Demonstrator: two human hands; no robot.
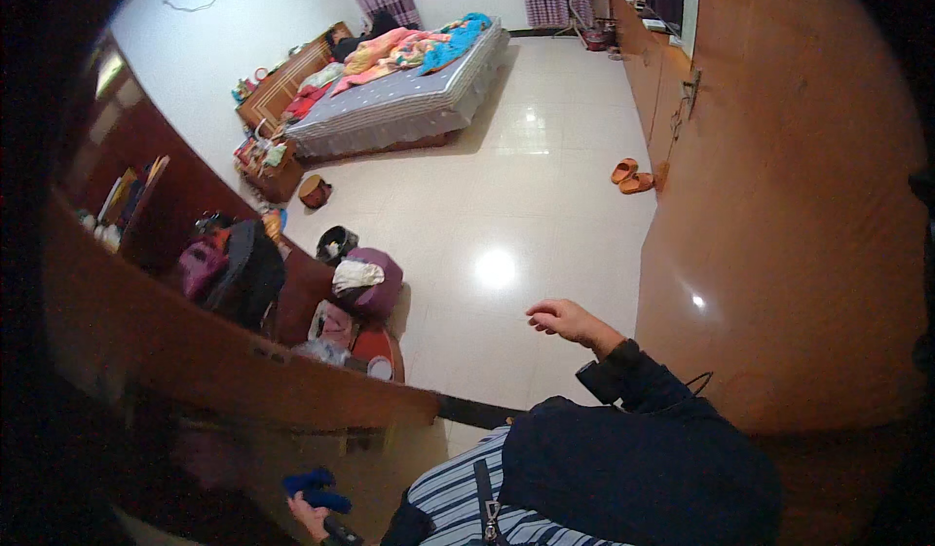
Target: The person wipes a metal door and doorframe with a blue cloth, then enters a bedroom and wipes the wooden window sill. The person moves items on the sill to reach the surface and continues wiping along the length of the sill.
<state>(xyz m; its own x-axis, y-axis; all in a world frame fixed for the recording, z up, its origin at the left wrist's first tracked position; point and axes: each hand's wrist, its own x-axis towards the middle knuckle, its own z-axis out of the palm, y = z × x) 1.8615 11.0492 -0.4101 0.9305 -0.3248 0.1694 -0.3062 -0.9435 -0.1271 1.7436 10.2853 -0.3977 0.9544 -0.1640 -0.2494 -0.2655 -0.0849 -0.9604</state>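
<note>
My left hand [310, 518], low at the left, grips a dark blue item [318, 489], perhaps cloth; its exact kind is unclear. In the middle of the view my right hand [573, 323] hangs over the pale tiled floor [467, 356], fingers loosely bent and nothing in them. A black device sits at its wrist [599, 384]. To the right of that hand stands a brown wooden door [767, 217] with a metal handle [690, 93]. The dark threshold strip [478, 409] crosses the floor just before my body.
A bed [380, 108] with rumpled covers stands at the back left; a person's dark-clothed part shows on it. Orange slippers [634, 177] lie by the door. A black bin [336, 243], a purple stool-like seat [376, 279] and a cluttered wooden cabinet [168, 327] line the left.
</note>
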